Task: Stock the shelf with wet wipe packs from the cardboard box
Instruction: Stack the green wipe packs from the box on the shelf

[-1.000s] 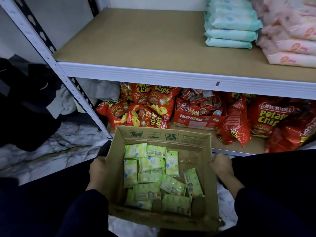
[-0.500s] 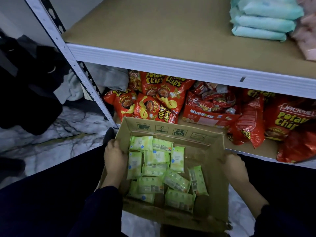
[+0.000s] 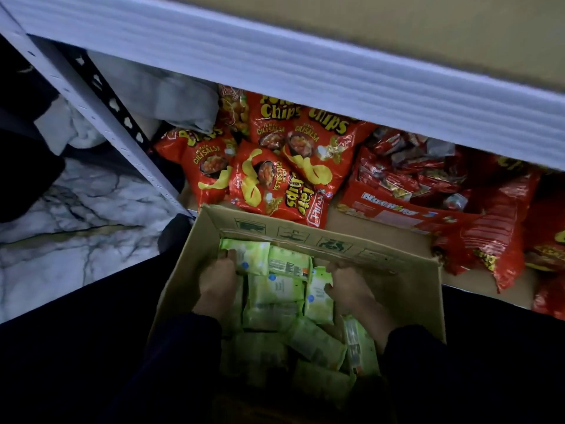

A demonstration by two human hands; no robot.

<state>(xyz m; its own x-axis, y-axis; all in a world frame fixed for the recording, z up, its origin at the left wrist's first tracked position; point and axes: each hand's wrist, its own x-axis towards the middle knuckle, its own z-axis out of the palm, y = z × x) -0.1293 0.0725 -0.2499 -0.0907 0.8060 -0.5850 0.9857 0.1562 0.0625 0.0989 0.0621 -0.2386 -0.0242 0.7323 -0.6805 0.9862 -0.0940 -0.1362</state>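
Hands are both inside the cardboard box (image 3: 275,229), whereas a second ago they held its outer side walls and half a second ago only the left one had reached in. The view has also dropped closer, so the pale packs stacked on the upper shelf (image 3: 397,35) are out of sight and its white front rail (image 3: 275,71) fills the top. The left hand (image 3: 218,286) curls its fingers over the edge of the far-left pack, and the right hand (image 3: 348,286) curls round the right edge of a pack in the right-hand column. The wet wipe packs (image 3: 275,289) are small, flat, light green pouches with printed labels and a blue dot. They lie in loose overlapping rows at the far end of the box and tumble at angles nearer the person. All of them are in the box, none on the shelf. The box's far wall, printed with handling symbols, stands just before the red potato chip bags (image 3: 275,166) and a red snack carton (image 3: 397,209) on the lower shelf, with marbled floor (image 3: 76,224) to the left
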